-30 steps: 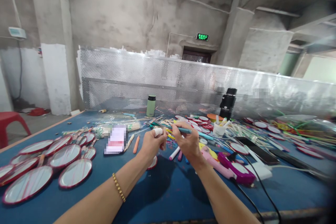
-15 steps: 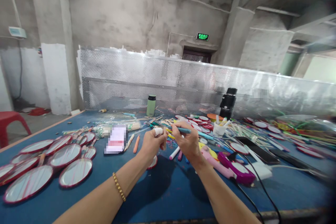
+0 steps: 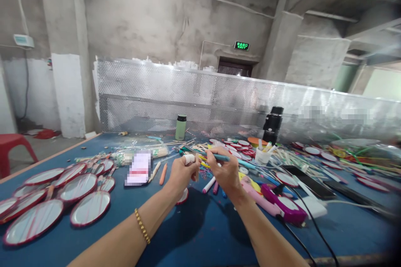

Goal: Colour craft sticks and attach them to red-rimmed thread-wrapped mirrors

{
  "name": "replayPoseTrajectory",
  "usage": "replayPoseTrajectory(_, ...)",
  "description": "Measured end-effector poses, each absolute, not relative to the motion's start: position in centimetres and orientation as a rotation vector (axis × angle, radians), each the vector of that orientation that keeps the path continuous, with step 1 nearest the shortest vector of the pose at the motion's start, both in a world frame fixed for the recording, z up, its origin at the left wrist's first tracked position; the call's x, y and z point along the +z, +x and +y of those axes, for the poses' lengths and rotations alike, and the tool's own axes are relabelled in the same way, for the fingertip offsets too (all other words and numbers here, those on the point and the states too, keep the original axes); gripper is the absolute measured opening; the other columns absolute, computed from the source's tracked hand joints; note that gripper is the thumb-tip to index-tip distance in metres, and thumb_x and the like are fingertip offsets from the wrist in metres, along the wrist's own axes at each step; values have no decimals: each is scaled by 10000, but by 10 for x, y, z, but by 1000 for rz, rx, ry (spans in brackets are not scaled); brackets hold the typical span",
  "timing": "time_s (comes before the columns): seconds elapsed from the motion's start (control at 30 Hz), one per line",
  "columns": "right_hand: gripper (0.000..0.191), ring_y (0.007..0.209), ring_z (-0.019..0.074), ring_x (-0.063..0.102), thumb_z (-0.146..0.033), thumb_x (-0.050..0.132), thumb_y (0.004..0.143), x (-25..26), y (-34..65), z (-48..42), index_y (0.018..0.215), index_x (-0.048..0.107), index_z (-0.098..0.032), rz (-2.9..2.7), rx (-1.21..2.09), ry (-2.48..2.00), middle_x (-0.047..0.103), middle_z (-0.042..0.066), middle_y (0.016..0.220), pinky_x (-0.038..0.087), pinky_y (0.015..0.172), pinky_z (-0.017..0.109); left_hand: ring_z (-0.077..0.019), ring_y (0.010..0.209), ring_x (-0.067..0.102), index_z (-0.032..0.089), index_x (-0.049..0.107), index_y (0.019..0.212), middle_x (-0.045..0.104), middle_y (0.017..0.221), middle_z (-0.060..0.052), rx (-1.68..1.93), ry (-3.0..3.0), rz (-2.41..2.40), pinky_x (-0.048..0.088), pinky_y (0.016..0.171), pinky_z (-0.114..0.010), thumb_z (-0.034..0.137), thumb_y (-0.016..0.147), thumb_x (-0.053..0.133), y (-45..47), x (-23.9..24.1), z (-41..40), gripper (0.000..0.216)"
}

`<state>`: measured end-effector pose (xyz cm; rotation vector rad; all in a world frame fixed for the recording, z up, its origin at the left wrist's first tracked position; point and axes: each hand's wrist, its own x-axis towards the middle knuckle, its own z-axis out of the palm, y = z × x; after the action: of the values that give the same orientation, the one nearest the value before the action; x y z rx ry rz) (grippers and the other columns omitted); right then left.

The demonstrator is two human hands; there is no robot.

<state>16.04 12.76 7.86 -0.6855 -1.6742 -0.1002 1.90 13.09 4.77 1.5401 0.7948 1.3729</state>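
My left hand [image 3: 183,173], with a white wrap on one finger, pinches a flat wooden stick [image 3: 197,162] upright above the blue table. My right hand [image 3: 226,172] grips a teal pen-like tool [image 3: 221,157] close to the right of the stick; its tip is too small to make out. Below my left wrist, a small red-rimmed disc [image 3: 183,197] is partly hidden. Just beyond and below my right hand lie a white marker with a pink end [image 3: 209,185] and a purple marker [image 3: 216,187].
Red-rimmed round discs [image 3: 83,207] are heaped at left, near a phone [image 3: 138,169]. A purple-and-pink hot glue gun [image 3: 283,204] with a black cable lies at right. Behind stand a green bottle [image 3: 181,128], a black flask [image 3: 273,125] and a white cup of pens [image 3: 262,156].
Both hands keep nearly the same place and hold. The teal tool has tilted slightly in my right hand, and the whole view has shifted a little.
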Motion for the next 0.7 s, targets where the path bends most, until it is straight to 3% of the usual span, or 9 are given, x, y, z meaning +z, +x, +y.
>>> replayPoseTrajectory(0.37,193,658,158,615,-241,566,908,79,161,128,739,650,-201,-1657,-88,-701,658,15,699,479,598,264,-78,475,504,146,605,758,546,595,73,1385,1533,759,471,512,-231,341,948,621,20,48,130,273)
replayPoseTrajectory(0.7,184,575,126,528,-225,569,908,77,161,128,743,644,-194,-1676,-76,-677,600,-11,654,425,544,248,-80,465,499,146,613,767,530,568,81,1385,1528,769,460,510,-231,332,945,625,19,50,130,257)
